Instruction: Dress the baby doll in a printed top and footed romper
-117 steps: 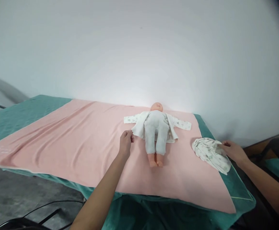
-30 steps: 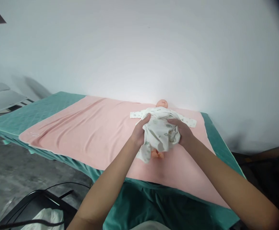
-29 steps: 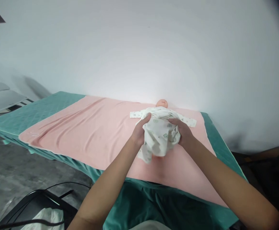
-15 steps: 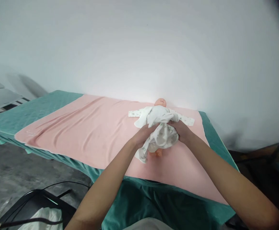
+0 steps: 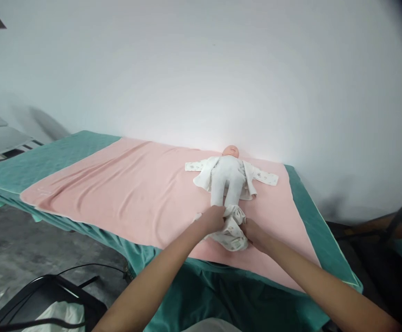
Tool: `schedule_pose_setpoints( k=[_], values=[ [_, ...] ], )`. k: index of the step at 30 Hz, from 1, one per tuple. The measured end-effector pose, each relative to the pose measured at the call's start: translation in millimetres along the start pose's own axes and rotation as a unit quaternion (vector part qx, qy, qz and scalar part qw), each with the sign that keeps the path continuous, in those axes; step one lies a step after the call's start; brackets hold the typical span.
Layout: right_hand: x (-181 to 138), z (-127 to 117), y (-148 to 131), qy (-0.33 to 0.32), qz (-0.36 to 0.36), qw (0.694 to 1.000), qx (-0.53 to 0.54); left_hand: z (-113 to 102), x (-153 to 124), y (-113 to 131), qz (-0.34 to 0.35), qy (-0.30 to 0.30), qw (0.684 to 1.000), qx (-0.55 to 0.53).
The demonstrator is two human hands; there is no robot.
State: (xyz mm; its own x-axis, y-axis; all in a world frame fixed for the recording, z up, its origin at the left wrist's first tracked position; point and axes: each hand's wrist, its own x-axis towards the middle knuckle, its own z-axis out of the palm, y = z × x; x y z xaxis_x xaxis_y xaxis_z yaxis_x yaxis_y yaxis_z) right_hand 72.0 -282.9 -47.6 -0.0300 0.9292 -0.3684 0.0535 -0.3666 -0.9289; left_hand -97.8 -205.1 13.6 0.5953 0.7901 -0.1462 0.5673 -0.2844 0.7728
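A baby doll [image 5: 227, 175] lies on its back with its head towards the wall. Its torso and legs look white, and an open white printed jacket [image 5: 206, 173] is on it, sleeves spread to both sides. Bunched white printed baby trousers [image 5: 232, 233] surround or cover the doll's feet, which are hidden. My left hand [image 5: 215, 218] is closed on the left side of the bunched cloth. On the right side of it, my right hand [image 5: 253, 232] grips the same cloth. The fingertips of both hands are partly hidden in the folds.
A wrinkled pink blanket [image 5: 118, 184] lies on the green-covered bed [image 5: 62, 150] against a white wall. A black chair [image 5: 54, 290] with pale cloth [image 5: 62, 313] stands at the lower left. Dark furniture [image 5: 394, 230] is at the right.
Both hands have moved down towards me with the bunched cloth, from the doll's body to its feet. The white legs now show, and the feet have become hidden.
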Motion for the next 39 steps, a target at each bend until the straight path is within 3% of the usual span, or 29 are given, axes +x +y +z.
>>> schedule_pose_setpoints(
  k=[3,6,9,12,16,21,25,28,31,34,36,39],
  values=[
    [6.2,-6.9,-1.7,0.005,-0.071,0.996,-0.053,5.8,-1.9,2.4,-0.013,-0.013,1.000,0.015],
    [6.2,-12.7,-4.5,0.007,-0.102,0.994,-0.043,-4.1,-4.0,6.2,-0.019,-0.040,0.999,0.014],
    [-2.5,-17.0,-7.4,0.011,-0.095,0.995,0.007,-22.6,-6.0,11.3,0.002,-0.116,0.990,-0.075],
    [-11.0,-22.3,-11.8,-0.008,-0.083,0.993,0.081,-39.0,-2.2,14.1,0.029,-0.205,0.959,-0.193],
    [-3.4,-34.9,-17.5,-0.020,-0.069,0.991,0.113,-50.3,19.4,11.1,0.046,-0.253,0.925,-0.279],
    [36.3,-56.2,-34.9,0.075,-0.102,0.990,0.068,-51.5,62.9,9.1,0.004,-0.154,0.948,-0.279],
    [67.4,-64.0,-56.4,0.207,-0.146,0.966,-0.055,-45.3,90.7,15.4,0.052,-0.041,0.972,-0.226],
    [79.8,-62.8,-61.4,0.268,-0.197,0.941,-0.070,-41.2,95.9,14.7,0.073,0.027,0.977,-0.198],
    [80.2,-57.9,-57.1,0.299,-0.212,0.927,-0.075,-41.0,88.0,3.5,0.051,0.043,0.973,-0.221],
    [73.2,-50.8,-60.8,0.249,-0.253,0.927,-0.119,-40.4,78.2,-11.3,0.034,0.019,0.938,-0.343],
    [69.8,-45.3,-74.7,0.153,-0.262,0.939,-0.165,-37.4,76.1,-18.6,0.043,0.011,0.890,-0.454],
    [73.8,-38.7,-107.1,0.010,-0.217,0.948,-0.234,-31.5,80.9,-24.8,0.058,0.013,0.830,-0.555]
  ],
)
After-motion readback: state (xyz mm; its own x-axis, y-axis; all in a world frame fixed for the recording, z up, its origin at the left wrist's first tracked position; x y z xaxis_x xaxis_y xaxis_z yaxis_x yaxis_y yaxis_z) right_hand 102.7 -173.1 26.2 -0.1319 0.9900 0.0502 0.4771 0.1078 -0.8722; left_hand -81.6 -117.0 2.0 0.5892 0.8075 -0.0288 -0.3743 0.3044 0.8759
